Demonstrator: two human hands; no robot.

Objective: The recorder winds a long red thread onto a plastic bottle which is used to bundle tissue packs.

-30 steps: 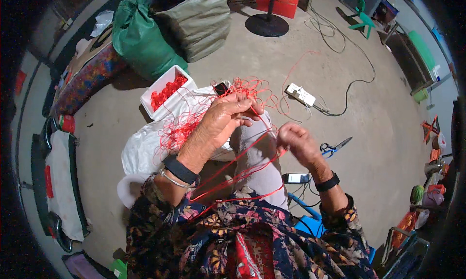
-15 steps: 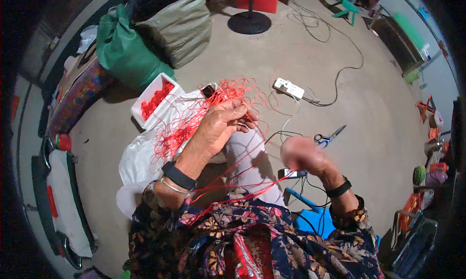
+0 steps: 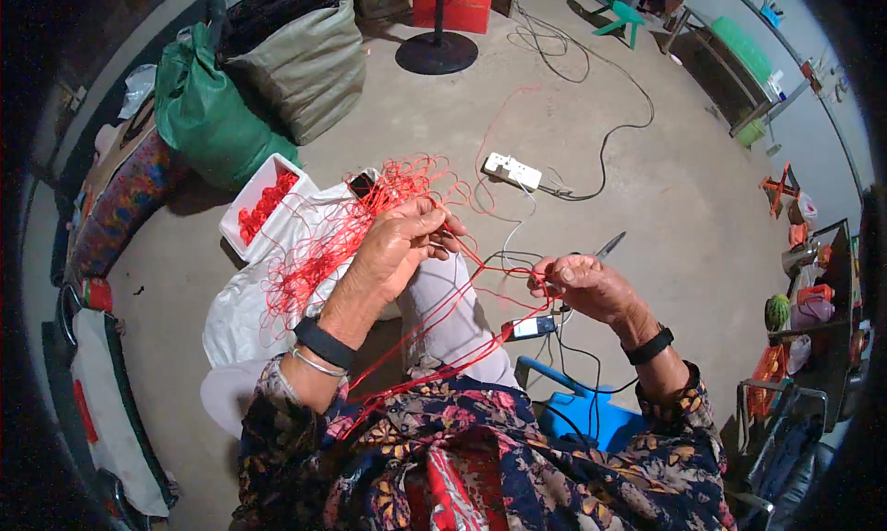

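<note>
The person's left hand (image 3: 397, 244) pinches several red strings (image 3: 462, 300) with its fingers closed on them, above a loose tangle of red string (image 3: 314, 254) that lies on a white plastic sheet (image 3: 245, 300) on the floor. The right hand (image 3: 582, 286) is closed on the other ends, and the strings run tight between both hands down to the lap. A white tray (image 3: 254, 207) of red pieces stands near.
</note>
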